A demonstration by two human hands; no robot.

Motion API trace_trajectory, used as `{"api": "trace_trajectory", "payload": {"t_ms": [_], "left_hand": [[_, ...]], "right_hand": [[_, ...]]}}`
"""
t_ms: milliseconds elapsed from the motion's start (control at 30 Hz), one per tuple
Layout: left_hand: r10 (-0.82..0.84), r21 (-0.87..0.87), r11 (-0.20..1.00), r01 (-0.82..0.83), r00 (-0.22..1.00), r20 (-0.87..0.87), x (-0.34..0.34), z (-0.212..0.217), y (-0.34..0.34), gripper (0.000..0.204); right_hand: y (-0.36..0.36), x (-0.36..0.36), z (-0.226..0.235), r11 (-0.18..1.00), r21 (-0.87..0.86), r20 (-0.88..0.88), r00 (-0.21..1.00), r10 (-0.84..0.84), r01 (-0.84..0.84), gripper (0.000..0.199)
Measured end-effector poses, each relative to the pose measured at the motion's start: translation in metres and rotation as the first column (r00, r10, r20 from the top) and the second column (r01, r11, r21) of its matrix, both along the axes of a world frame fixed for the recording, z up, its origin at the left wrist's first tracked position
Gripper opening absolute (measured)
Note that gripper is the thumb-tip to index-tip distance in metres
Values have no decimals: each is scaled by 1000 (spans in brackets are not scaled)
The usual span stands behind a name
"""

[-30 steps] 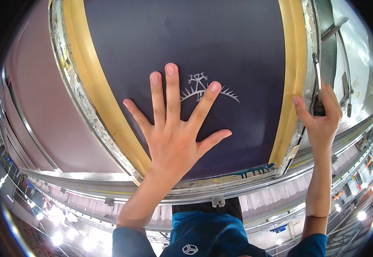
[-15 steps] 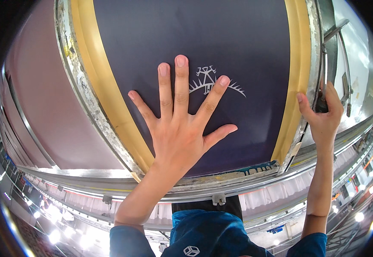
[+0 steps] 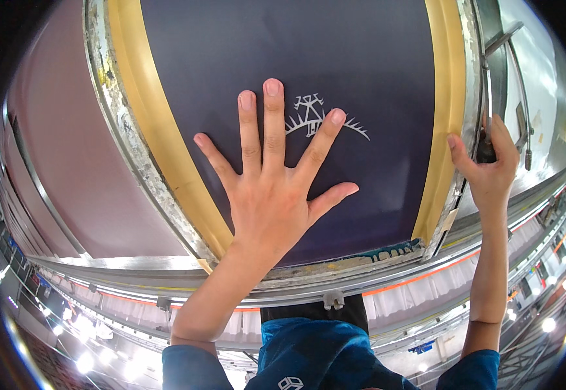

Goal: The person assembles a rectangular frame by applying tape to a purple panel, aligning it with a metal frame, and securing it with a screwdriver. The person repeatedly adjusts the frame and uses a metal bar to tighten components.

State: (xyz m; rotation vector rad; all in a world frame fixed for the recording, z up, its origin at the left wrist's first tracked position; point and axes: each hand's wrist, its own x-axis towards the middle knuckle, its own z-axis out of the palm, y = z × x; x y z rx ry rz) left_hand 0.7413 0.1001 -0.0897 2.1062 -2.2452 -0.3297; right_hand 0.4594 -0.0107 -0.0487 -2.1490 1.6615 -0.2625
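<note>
Two hands are up on a printing frame: the left hand (image 3: 273, 195) lies flat with fingers spread wide, grasping nothing, on a dark navy screen (image 3: 231, 58) beside a small white emblem (image 3: 315, 117), while the right hand (image 3: 488, 169) is clenched around a dark handle (image 3: 488, 151) at the frame's right edge. Yellow tape (image 3: 159, 149) borders the navy panel inside a worn, paint-flecked metal frame (image 3: 117, 123). To the left sits a plain mauve panel (image 3: 62, 162); bright ceiling lights (image 3: 81, 325) dot the rim.

metal printing frame (image 3: 141, 170) carries dark navy fabric (image 3: 244, 52), yellow tape borders (image 3: 159, 130), white emblem print (image 3: 309, 117).
</note>
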Motion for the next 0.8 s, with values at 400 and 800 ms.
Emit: {"api": "trace_trajectory", "payload": {"t_ms": [400,800], "left_hand": [[13,2,1000,-13,1000,4,-1,-1,1,89],[4,3,1000,-4,1000,10,-1,0,0,90]], "right_hand": [[-1,1,1,999,42,38,999,-11,9,55],[-2,0,2,999,43,17,1000,-6,5,59]]}}
